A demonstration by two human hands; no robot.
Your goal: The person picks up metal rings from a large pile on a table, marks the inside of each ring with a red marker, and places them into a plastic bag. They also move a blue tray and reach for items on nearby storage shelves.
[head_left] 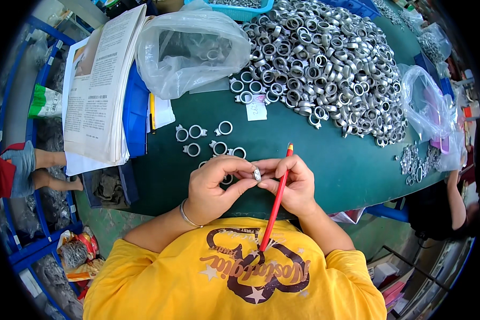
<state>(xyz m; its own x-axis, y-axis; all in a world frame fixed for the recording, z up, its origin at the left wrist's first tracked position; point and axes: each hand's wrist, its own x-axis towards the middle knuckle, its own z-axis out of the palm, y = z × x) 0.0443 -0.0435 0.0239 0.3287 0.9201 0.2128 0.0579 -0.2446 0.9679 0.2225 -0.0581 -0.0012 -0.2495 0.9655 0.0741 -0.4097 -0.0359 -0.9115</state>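
Note:
Close to my body, my left hand pinches a small silver metal part between thumb and fingers. It shows end-on, so its full shape is hidden. My right hand is closed around a red pencil that slants down toward my chest, while its fingertips meet the same metal part. Just beyond my left hand, several loose metal rings with small lugs lie on the green tabletop. One ring is partly covered by my left fingers.
A large heap of metal rings fills the far right, with a paper tag at its edge. A clear plastic bag stands far left, beside stacked printed papers and a blue bin. Small metal parts lie right; another person sits there.

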